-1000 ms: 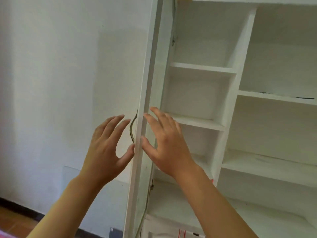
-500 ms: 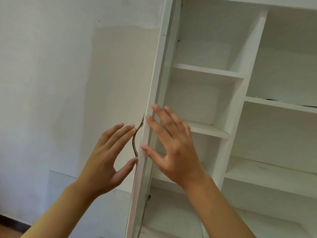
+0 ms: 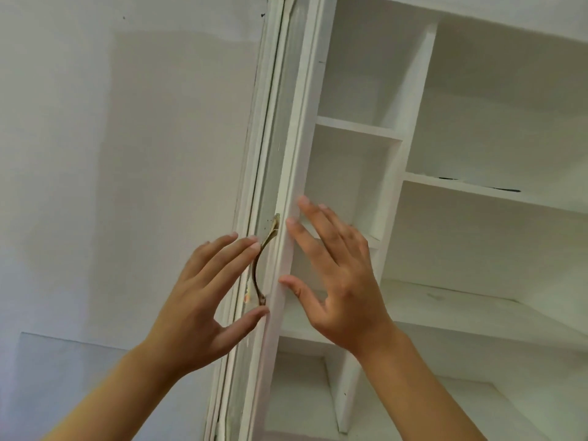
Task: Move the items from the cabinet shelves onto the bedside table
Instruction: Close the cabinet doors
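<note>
Both hands are up at the cabinet door (image 3: 283, 173), and neither one is gripping anything. The left hand (image 3: 203, 300) has its fingers straight, fingertips by the curved brass handle (image 3: 262, 262) on the door's outer face, thumb touching the door edge just below the handle. The right hand (image 3: 340, 281) is spread flat on the other side of that edge, thumb and fingertips against it. So the door edge sits between two relaxed palms, steadied and not clutched.

Judging by this, the step is door handling, swinging it clear of the shelves (image 3: 359, 128). No item is in hand. The shelves to the right of the door look bare, apart from a thin dark mark on the wide shelf (image 3: 477, 189) further right; whether that is an item I cannot tell. The bedside table is out of view. Next, find what remains on the shelves; the door itself could block the reach to the nearest ones. A pale wall (image 3: 111, 154) lies left of the door.
</note>
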`<state>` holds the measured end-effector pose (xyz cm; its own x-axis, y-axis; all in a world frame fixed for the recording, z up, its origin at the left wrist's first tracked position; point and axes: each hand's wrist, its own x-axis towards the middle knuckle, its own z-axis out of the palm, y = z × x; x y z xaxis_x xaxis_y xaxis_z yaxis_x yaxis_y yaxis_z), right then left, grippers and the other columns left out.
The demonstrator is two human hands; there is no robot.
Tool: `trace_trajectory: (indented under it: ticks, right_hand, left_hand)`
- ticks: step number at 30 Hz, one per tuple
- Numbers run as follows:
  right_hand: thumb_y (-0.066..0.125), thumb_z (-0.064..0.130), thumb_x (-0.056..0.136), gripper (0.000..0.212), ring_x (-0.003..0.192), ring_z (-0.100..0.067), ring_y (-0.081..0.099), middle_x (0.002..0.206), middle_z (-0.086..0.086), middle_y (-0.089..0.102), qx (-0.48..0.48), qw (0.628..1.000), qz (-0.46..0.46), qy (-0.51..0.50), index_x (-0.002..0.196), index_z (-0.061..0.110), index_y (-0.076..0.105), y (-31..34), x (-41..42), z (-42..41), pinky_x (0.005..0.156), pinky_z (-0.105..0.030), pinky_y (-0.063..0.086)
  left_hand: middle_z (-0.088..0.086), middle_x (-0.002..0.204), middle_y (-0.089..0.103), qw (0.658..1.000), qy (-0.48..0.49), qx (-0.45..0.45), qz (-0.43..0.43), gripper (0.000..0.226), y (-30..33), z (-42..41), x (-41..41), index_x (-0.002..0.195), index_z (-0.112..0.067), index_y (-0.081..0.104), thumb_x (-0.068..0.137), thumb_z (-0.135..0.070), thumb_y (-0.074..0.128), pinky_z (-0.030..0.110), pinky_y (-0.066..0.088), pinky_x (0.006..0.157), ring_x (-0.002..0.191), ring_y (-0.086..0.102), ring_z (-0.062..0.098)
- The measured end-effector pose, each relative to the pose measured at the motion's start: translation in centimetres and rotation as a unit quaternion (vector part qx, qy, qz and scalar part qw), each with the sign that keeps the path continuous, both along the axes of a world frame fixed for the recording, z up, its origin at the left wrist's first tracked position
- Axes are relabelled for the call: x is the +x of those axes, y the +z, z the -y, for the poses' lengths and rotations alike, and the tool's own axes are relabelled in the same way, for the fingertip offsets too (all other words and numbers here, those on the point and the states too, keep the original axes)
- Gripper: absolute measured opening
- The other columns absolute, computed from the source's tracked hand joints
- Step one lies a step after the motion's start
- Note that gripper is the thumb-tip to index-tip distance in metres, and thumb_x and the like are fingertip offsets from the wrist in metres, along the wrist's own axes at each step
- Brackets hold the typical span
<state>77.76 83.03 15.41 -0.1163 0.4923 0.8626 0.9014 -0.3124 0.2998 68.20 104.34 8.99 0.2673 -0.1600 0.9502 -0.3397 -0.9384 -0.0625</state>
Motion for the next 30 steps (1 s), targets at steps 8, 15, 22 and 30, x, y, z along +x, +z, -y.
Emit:
trace_trajectory:
  ticks: [8, 15, 22, 30]
  right_hand:
    - [0.072, 0.023, 0.1, 0.059, 0.158, -0.03, 0.03, 0.168, -0.008, 0.036, 0.007, 0.999, 0.045, -0.027, 0.154, 0.016, 0.05, -0.5, 3.5, 4.4, 0.115, -0.06, 0.036]
    - [0.072, 0.031, 0.1, 0.06, 0.159, -0.027, 0.028, 0.169, -0.007, 0.034, 0.008, 0.999, 0.012, -0.053, 0.154, 0.014, 0.051, -1.1, 7.2, 8.3, 0.115, -0.06, 0.035]
    - [0.068, 0.037, 0.102, 0.064, 0.161, -0.024, 0.022, 0.172, -0.004, 0.03, 0.009, 0.996, 0.002, -0.091, 0.159, 0.016, 0.045, -1.7, 11.7, 11.2, 0.121, -0.057, 0.031]
    - [0.064, 0.035, 0.105, 0.064, 0.162, -0.022, 0.018, 0.174, 0.0, 0.025, 0.024, 0.993, -0.017, -0.115, 0.162, 0.018, 0.04, -3.0, 18.0, 13.1, 0.122, -0.056, 0.03]
  left_hand:
    - [0.004, 0.162, 0.046, 0.999, -0.041, 0.0, -0.007, 0.08, -0.2, 3.7, 5.0, 0.157, -0.013, 0.042, 0.094, -0.054, 0.068, 0.06, 0.044, 0.114, 0.151, 0.041, 0.028]
    - [-0.002, 0.166, 0.039, 0.998, -0.046, 0.007, -0.046, 0.085, 0.0, 6.6, 9.5, 0.161, -0.023, 0.036, 0.092, -0.062, 0.067, 0.064, 0.042, 0.115, 0.154, 0.036, 0.026]
    - [-0.001, 0.166, 0.039, 0.997, -0.026, 0.043, -0.055, 0.081, 1.4, 9.2, 14.1, 0.162, -0.035, 0.029, 0.094, -0.064, 0.061, 0.067, 0.042, 0.114, 0.154, 0.037, 0.029]
    - [0.002, 0.168, 0.035, 0.993, 0.0, 0.099, -0.058, 0.073, 3.3, 11.4, 19.9, 0.159, -0.032, 0.038, 0.095, -0.059, 0.06, 0.067, 0.038, 0.116, 0.155, 0.033, 0.031]
